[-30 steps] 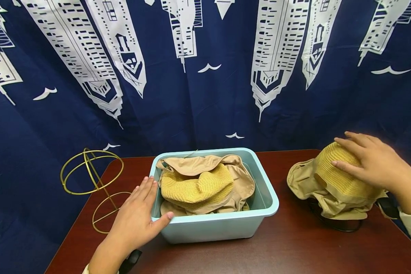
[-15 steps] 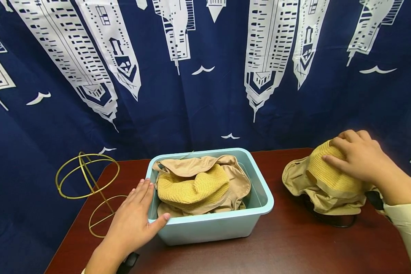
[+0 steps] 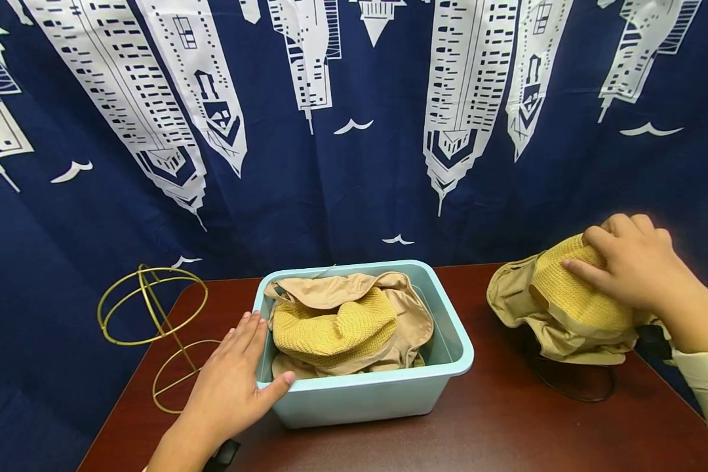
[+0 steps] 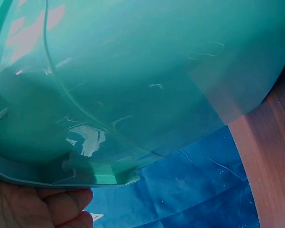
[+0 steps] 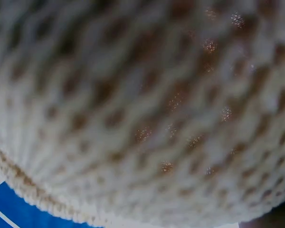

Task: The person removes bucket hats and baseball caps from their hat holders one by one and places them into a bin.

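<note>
My right hand (image 3: 637, 269) grips the crown of a yellow woven sun hat (image 3: 575, 288) with a floppy beige brim, at the right of the head view. Below the brim shows a thin dark wire ring (image 3: 578, 398) on the table. Blurred weave of the hat (image 5: 133, 118) fills most of the right wrist view. With straight fingers, my left hand (image 3: 230, 387) rests along the left rim of a light blue plastic bin (image 3: 360, 401). Inside it lies another yellow and beige hat (image 3: 330, 331), crumpled. In the left wrist view, fingers (image 4: 66, 209) touch the bin's rim.
A gold wire hat stand (image 3: 126, 343) stands bare at the left of the table, beside my left hand. The dark red wooden table (image 3: 495, 432) ends at a navy curtain (image 3: 330, 196) printed with white buildings.
My right hand has closed its fingers on the hat's crown and raised the hat slightly, so more of the wire ring shows. The left hand stays at the bin; the head view has shifted a little.
</note>
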`<control>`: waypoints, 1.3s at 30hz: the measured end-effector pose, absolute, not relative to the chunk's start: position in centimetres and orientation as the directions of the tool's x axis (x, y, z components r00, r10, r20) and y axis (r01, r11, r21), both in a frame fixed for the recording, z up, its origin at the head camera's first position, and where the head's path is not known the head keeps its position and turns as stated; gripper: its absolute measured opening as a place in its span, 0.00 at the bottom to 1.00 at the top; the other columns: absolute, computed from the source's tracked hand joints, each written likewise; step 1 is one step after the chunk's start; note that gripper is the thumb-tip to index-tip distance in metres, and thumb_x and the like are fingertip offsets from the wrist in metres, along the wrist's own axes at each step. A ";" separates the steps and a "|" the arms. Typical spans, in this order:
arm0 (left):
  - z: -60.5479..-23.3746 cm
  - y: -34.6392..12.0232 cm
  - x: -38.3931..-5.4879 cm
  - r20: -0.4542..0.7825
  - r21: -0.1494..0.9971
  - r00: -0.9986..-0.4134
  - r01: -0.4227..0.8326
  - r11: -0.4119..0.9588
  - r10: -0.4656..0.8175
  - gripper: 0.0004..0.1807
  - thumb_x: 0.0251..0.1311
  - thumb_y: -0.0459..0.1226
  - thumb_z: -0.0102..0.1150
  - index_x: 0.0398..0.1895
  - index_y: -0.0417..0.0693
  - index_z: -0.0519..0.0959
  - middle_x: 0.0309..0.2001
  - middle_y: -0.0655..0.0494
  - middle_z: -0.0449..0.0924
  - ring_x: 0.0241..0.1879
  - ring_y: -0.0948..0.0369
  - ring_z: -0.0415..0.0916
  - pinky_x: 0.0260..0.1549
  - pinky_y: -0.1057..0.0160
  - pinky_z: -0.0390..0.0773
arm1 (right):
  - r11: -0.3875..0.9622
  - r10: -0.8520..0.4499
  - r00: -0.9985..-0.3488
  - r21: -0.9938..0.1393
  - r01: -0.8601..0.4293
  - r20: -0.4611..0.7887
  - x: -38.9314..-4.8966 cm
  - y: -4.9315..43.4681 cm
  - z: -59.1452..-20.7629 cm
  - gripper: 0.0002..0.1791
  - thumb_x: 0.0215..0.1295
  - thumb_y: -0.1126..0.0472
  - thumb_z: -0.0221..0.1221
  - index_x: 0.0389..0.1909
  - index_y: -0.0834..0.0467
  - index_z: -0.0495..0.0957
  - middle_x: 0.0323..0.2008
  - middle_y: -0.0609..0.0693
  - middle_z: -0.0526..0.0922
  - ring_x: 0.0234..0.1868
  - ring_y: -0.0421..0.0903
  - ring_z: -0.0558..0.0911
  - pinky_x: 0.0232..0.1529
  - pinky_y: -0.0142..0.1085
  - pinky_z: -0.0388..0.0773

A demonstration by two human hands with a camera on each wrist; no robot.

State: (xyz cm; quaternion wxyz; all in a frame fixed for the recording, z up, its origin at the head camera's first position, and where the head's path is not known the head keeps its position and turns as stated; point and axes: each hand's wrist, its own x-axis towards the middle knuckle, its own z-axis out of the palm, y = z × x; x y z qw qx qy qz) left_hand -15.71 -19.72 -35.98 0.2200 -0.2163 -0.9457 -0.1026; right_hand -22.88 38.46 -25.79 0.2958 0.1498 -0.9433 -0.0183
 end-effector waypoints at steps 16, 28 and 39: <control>-35.3 -19.7 -15.6 0.466 0.089 -0.807 0.452 0.887 0.364 0.49 0.59 0.61 0.60 0.67 0.27 0.67 0.70 0.35 0.63 0.72 0.44 0.57 0.67 0.43 0.61 | 0.968 -0.166 -0.760 -0.043 -0.247 0.629 -21.7 38.3 -22.8 0.22 0.62 0.46 0.62 0.31 0.64 0.73 0.35 0.65 0.66 0.40 0.71 0.63 0.36 0.62 0.56; -35.3 -20.1 -15.1 0.484 0.083 -0.802 0.439 0.894 0.349 0.48 0.60 0.61 0.57 0.67 0.27 0.67 0.69 0.35 0.65 0.71 0.44 0.59 0.67 0.44 0.61 | 0.955 -0.150 -0.641 -0.058 -0.292 0.753 -21.8 38.8 -21.8 0.29 0.60 0.42 0.60 0.31 0.69 0.72 0.35 0.70 0.66 0.41 0.74 0.63 0.40 0.64 0.55; -35.7 -20.2 -14.9 0.477 0.095 -0.806 0.443 0.892 0.350 0.48 0.60 0.61 0.58 0.67 0.27 0.68 0.69 0.35 0.64 0.72 0.44 0.58 0.67 0.43 0.61 | 0.892 -0.114 -0.514 -0.141 -0.430 0.850 -21.2 39.0 -20.5 0.24 0.58 0.54 0.65 0.28 0.72 0.69 0.30 0.65 0.66 0.36 0.30 0.58 0.29 0.26 0.51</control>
